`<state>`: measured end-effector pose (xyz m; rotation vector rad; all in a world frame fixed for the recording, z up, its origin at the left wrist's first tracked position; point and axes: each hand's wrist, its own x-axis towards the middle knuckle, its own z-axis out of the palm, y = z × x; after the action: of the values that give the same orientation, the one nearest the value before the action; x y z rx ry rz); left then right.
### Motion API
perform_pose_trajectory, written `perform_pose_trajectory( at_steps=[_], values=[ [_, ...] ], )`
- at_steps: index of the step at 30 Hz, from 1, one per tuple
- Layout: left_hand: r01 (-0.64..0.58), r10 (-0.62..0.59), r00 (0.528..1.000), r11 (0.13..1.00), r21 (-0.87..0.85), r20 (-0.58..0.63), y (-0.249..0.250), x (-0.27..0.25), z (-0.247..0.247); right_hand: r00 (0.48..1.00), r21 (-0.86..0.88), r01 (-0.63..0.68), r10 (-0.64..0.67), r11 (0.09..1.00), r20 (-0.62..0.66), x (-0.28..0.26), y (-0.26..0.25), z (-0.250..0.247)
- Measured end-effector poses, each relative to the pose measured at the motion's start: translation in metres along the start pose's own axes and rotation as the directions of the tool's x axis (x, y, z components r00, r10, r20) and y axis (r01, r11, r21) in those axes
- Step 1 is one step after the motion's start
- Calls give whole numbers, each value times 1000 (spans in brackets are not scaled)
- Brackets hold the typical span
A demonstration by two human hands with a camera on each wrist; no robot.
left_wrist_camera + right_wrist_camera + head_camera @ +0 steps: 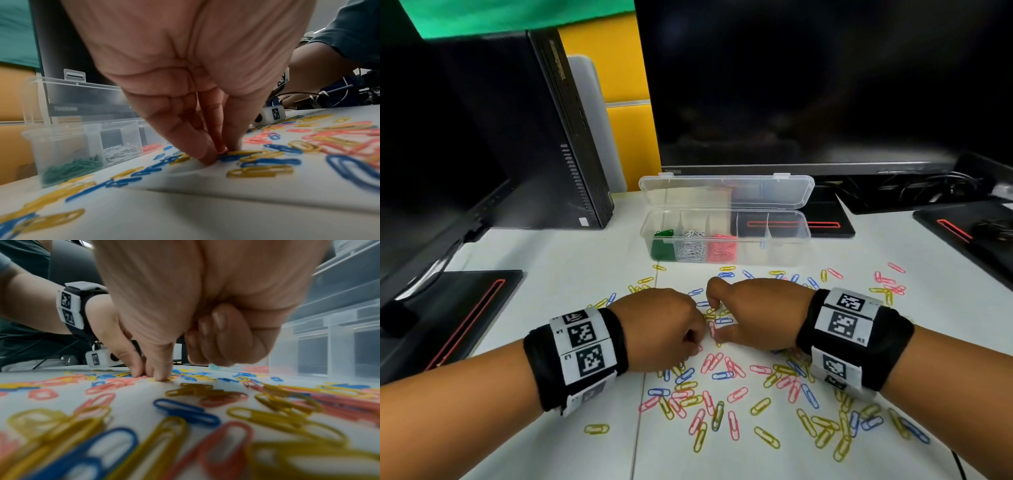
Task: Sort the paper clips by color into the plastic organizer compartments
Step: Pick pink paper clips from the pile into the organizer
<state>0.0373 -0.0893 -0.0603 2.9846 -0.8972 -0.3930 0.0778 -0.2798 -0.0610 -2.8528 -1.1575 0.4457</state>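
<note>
Yellow, blue and pink paper clips (736, 394) lie scattered on the white table. The clear plastic organizer (784, 250) stands open behind them, its left compartments filled with green (662, 246), white (691, 247) and pink clips (722, 248). My left hand (697, 344) has fingers and thumb brought together on the table, pinching what looks like a pink clip (223, 148). Close beside it, my right hand (715, 318) has its fingers (222, 337) curled into the palm with nothing showing in them. Its thumb tip (162, 377) presses the table among yellow clips.
A dark monitor (808, 85) stands right behind the organizer, its base (825, 222) partly under it. A computer tower (544, 137) and a second monitor stand (465, 318) are at the left. Cables and another stand (969, 222) lie at the back right.
</note>
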Motion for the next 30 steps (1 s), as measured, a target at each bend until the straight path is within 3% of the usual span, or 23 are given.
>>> perform_pose_trajectory(
  at_steps=[9, 11, 12, 13, 15, 16, 22, 23, 24, 25, 26, 27, 28, 29, 30],
  values=[
    [-36, 34, 999, 993, 114, 19, 2, 1, 2, 988, 64, 143, -138, 988, -76, 1, 6, -2],
    [44, -44, 999, 999, 0, -23, -3, -2, -3, 989, 50, 142, -139, 989, -57, 0, 5, -3],
    [109, -117, 992, 983, -150, -52, -7, -3, -7, 987, 27, 151, -149, 988, -57, 0, 4, -2],
    [173, -206, 977, 914, -366, -50, -12, -6, -10, 985, 2, 163, -163, 987, -59, 0, 2, -2],
    [238, -302, 952, 609, -757, 55, -20, -15, -15, 984, -27, 166, -168, 986, -53, -2, 0, -1],
    [237, -305, 947, 460, -856, 98, -25, -20, -17, 986, -34, 158, -159, 987, -42, -2, 0, 0],
    [279, -255, 926, -37, -959, 279, -29, -55, -8, 995, -47, 72, -75, 996, -63, -14, -11, -13],
    [279, -216, 933, -75, -957, 289, -29, -59, -5, 993, -37, 89, -91, 995, -71, -20, -14, -21],
    [291, -187, 940, 7, -957, 285, -27, -63, -2, 989, 36, 123, -120, 992, -82, -25, -19, -29],
    [298, -172, 950, 240, -924, 261, -23, -66, -2, 983, 197, 164, -144, 967, -110, -29, -22, -36],
    [291, -176, 957, 550, -783, 232, -18, -70, -2, 981, 446, 186, -137, 875, -141, -33, -23, -42],
    [267, -188, 962, 787, -556, 196, -14, -72, -2, 984, 707, 176, -100, 685, -148, -34, -22, -45],
    [232, -191, 969, 921, -312, 155, -9, -73, 2, 992, 889, 125, -63, 440, -109, -34, -19, -45],
    [221, -203, 971, 964, -150, 125, -3, -74, 5, 997, 974, 59, -56, 220, -48, -33, -16, -42],
    [214, -207, 975, 973, -85, 85, 4, -75, 9, 998, 996, -2, -69, 93, 8, -32, -12, -38]
  ],
)
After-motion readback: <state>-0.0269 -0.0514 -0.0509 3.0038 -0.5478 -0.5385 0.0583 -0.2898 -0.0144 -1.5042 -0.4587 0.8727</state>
